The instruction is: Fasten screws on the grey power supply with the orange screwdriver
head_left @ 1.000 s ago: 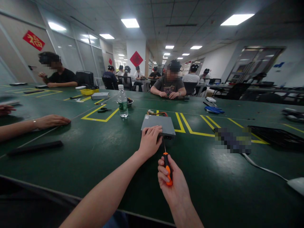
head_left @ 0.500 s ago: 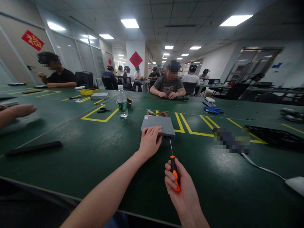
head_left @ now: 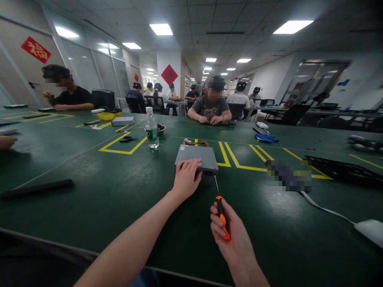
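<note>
A grey metal computer power supply unit (head_left: 199, 154) lies on the green table with its coloured cables at the far side. My left hand (head_left: 188, 177) grips its near left part, fingers over the top and thumb down at the front face by the socket. In my right hand (head_left: 229, 227) is a screwdriver (head_left: 223, 217) with an orange and black handle, fingers wrapped round it. Its thin shaft points up and away, the tip by the unit's near right corner. Whether the tip touches the unit I cannot tell.
A water bottle (head_left: 152, 129) stands beyond the unit, before a small bowl (head_left: 161, 128). A black bar (head_left: 37, 189) lies left. On the right are a blurred-out device with a cable (head_left: 326, 213), a black mesh panel (head_left: 344, 169) and blue gloves (head_left: 266, 138). A person (head_left: 211, 107) sits opposite.
The screwdriver tip has shifted slightly right along the unit's front, to its corner. My left hand keeps its hold. At the far left, another person's hand has drawn back toward the edge.
</note>
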Tool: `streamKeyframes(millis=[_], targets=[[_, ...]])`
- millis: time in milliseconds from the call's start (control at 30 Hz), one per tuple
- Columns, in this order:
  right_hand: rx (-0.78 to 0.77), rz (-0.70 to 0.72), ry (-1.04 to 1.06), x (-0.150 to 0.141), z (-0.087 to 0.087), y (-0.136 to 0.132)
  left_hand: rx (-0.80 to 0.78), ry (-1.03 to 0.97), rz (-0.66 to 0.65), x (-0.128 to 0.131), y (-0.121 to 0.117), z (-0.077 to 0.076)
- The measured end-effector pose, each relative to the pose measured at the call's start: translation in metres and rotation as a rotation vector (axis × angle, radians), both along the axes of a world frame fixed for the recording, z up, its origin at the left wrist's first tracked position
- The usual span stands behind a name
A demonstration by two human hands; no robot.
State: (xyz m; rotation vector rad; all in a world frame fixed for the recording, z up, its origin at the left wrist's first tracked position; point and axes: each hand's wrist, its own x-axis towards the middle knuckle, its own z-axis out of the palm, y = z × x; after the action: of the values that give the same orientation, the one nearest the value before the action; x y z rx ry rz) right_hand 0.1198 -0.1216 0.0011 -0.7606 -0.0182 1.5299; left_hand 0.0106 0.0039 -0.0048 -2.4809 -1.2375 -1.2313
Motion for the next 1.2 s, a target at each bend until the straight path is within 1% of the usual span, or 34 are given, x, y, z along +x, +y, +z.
streamKeyframes(millis=[200, 467, 733, 967, 1100, 1200], targets=[[-0.007, -0.01, -0.024, 0.001, -0.002, 0.001, -0.005, -0.003, 0.003, -0.001, -0.001, 0.001], [-0.054, -0.085, -0.067, -0.001, 0.001, 0.004, -0.007, -0.011, -0.005, 0.0, -0.001, 0.001], [-0.083, -0.012, -0.008, 0.0, 0.012, -0.001, 0.01, -0.006, -0.005, 0.0, 0.0, 0.0], [-0.096, -0.029, 0.001, 0.0, 0.015, 0.0, -0.005, -0.003, 0.0, 0.0, -0.001, 0.001], [-0.095, -0.007, 0.003, 0.001, 0.018, -0.001, -0.006, -0.006, -0.002, 0.0, -0.001, 0.001], [-0.08, 0.008, -0.022, 0.0, 0.016, -0.001, -0.001, -0.004, -0.003, 0.0, 0.0, 0.001]])
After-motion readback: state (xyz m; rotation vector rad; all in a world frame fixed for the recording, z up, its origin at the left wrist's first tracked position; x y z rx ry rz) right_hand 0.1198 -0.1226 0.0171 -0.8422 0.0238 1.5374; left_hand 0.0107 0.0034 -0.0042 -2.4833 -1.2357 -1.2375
